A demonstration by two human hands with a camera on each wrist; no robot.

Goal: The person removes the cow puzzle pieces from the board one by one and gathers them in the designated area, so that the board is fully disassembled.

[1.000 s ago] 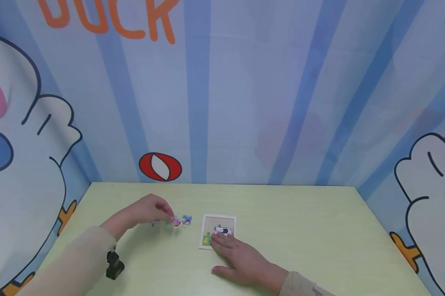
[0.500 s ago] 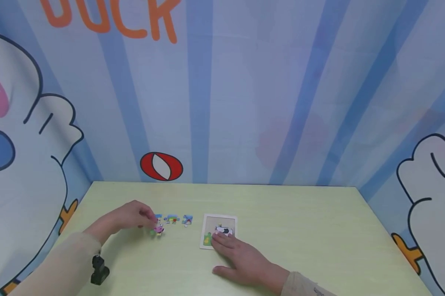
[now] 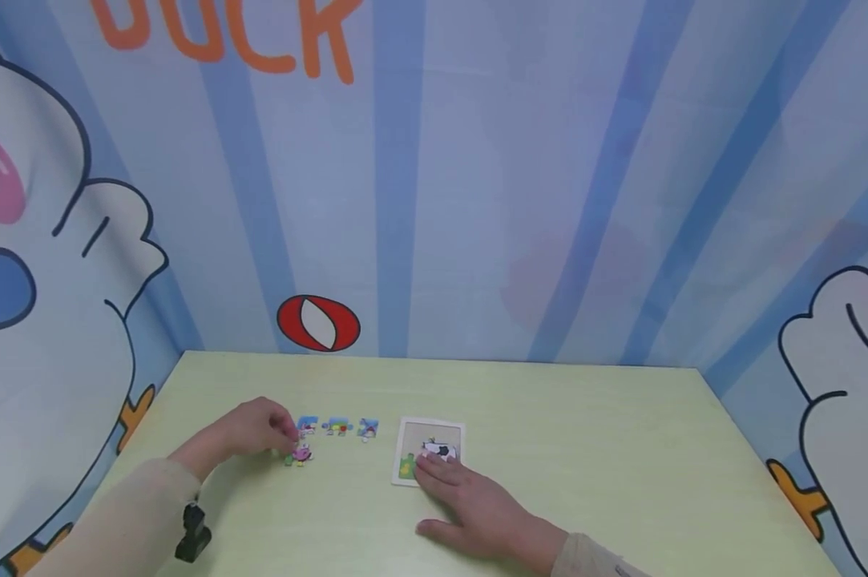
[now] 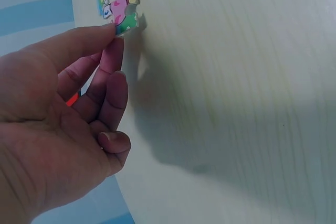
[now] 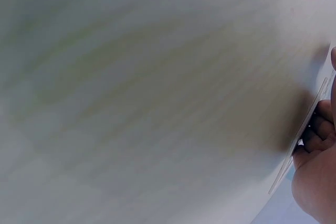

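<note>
My left hand pinches a pink-and-green jigsaw piece between thumb and index finger, at the left of the table. In the left wrist view the jigsaw piece shows a pink figure over green, its green edge at the fingertips; the other fingers curl loosely. Just behind it lies a row of jigsaw pieces: a blue one, a wide one and another blue one. With fingers extended, my right hand rests on a white-rimmed puzzle board, partly covering its cow picture and green patch.
The pale yellow table ends at a blue striped backdrop. A small black device hangs at the left wrist. In the right wrist view, the puzzle board appears edge-on beside the fingers.
My left hand has moved left and slightly toward me with the pink piece, away from the row, uncovering the pieces there. The right hand stays on the board. The head view shifts slightly.
</note>
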